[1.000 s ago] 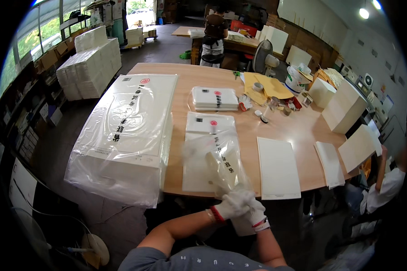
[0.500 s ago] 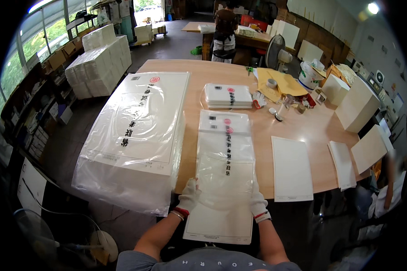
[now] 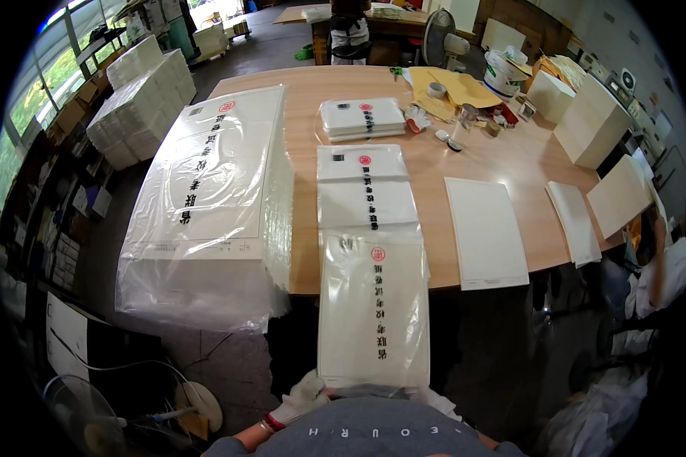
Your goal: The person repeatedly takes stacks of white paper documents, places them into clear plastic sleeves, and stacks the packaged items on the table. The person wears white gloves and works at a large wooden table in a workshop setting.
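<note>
Bag (image 3: 373, 305) of clear plastic holding a white printed sheet hangs off the tabletop (image 3: 503, 160) edge toward the person's chest, far end overlapping a flat bag (image 3: 367, 190). Left hand (image 3: 301, 400), white-gloved, grips its near corner; right hand (image 3: 438, 402) is mostly hidden (grip cannot be told). Looks light, floppy, slick; best held at near corners, both sides. Big wrapped stack (image 3: 213, 190) crowds the left; loose white sheet (image 3: 484, 232) lies right. Open room only toward the body.
</note>
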Available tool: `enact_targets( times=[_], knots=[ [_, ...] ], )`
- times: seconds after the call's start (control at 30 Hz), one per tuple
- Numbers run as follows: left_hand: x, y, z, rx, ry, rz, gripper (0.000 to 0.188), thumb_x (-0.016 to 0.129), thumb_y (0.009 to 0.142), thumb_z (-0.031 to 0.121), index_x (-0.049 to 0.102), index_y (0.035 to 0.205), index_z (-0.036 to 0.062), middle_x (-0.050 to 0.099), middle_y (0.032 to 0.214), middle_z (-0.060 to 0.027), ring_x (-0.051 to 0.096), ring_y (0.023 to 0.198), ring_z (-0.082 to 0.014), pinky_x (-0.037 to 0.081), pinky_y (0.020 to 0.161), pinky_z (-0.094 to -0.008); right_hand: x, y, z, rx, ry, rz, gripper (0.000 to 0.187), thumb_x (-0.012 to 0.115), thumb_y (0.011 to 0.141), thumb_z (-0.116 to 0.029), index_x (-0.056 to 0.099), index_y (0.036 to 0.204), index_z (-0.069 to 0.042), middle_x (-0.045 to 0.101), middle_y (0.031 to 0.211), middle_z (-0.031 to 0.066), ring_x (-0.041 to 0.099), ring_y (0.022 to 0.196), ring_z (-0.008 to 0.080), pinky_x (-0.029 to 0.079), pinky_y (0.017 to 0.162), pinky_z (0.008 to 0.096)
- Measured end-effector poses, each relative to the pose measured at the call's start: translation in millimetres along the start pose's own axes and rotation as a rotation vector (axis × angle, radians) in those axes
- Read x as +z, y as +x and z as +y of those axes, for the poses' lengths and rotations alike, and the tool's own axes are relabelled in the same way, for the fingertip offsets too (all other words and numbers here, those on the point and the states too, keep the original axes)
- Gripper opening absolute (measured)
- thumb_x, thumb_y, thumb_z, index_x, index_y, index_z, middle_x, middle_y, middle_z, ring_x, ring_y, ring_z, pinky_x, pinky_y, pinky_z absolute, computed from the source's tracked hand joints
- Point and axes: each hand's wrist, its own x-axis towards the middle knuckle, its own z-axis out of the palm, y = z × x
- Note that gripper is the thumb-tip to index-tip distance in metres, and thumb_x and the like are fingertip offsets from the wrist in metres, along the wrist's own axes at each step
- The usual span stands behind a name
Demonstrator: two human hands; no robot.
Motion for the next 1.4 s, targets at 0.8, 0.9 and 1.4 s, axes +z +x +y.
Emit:
enact_targets(
  times=[0.8,0.9,1.4],
  knots=[
    [-91,34,140,0.501,-0.187,0.279,0.031,0.07,0.073,0.033,0.064,0.084,0.0052,0.059,0.068,-0.0074,0.059,0.058,-0.0237,0.047,0.054,-0.0317,-49,59,-97,-0.381,1.516,0.088,0.049,0.049,0.088,-0.02,0.039,0.128,0.007,0.049,0.124,0.0154,0.052,0.108,0.024,0.044,0.092,0.0355],
    [-135,35,146,0.881,-0.556,0.641,0.022,0.063,0.08,0.024,0.057,0.076,0.0039,0.056,0.081,-0.0054,0.055,0.075,-0.0178,0.047,0.068,-0.0327,-94,99,-150,-0.508,1.335,0.1,0.041,0.045,0.091,-0.021,0.044,0.123,0.005,0.053,0.117,0.0121,0.053,0.102,0.018,0.045,0.088,0.03],
    [-286,14,-18,0.484,0.15,1.267,0.02,0.036,0.084,-0.002,0.052,0.073,-0.0022,0.047,0.127,-0.0135,0.044,0.071,-0.0095,0.039,0.066,-0.0235,-118,173,-230,-0.698,0.94,0.075,0.049,0.047,0.092,-0.04,0.049,0.116,0.003,0.059,0.096,0.0132,0.059,0.087,0.0181,0.048,0.076,0.0287]
  ],
)
